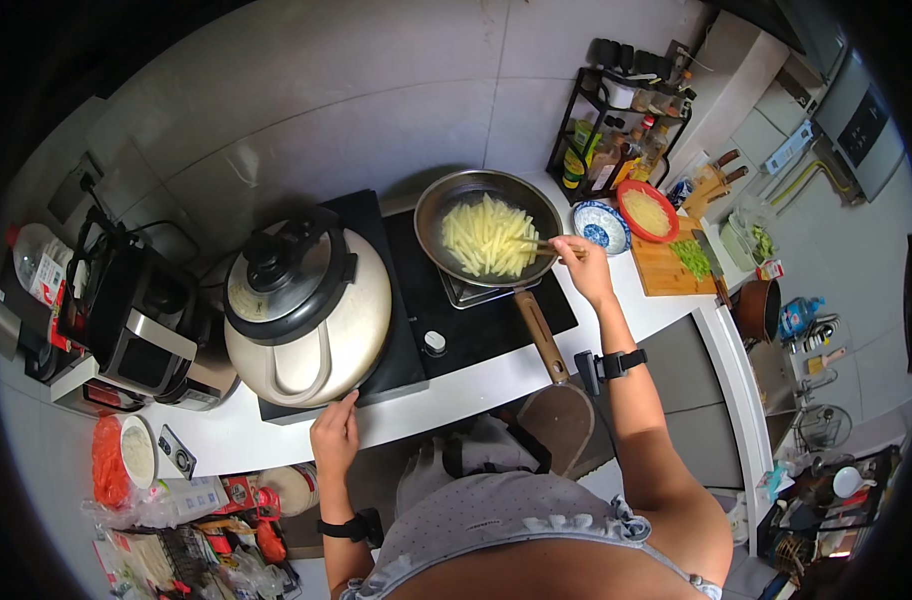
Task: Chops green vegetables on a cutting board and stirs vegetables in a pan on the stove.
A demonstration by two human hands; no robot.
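My right hand (582,266) grips a pair of wooden chopsticks (540,246) whose tips are in a heap of pale yellow strips (489,236), which look like cut potato. The strips lie in a dark frying pan (435,251) on the right part of a black cooktop (467,345). Its brown handle (540,334) points towards me, below my right hand. My left hand (336,433) is at the front edge of the cooktop, beside a large cream pot (358,322) with a black-rimmed metal lid (279,277). Its fingers are curled, and what they touch is partly hidden.
Right of the pan are a blue-and-white bowl (603,226), a red plate of pale shreds (647,211) and a cutting board (651,274) with chopped green pieces and a knife (709,259). A black spice rack (576,124) stands behind. Black appliances (148,352) crowd the left.
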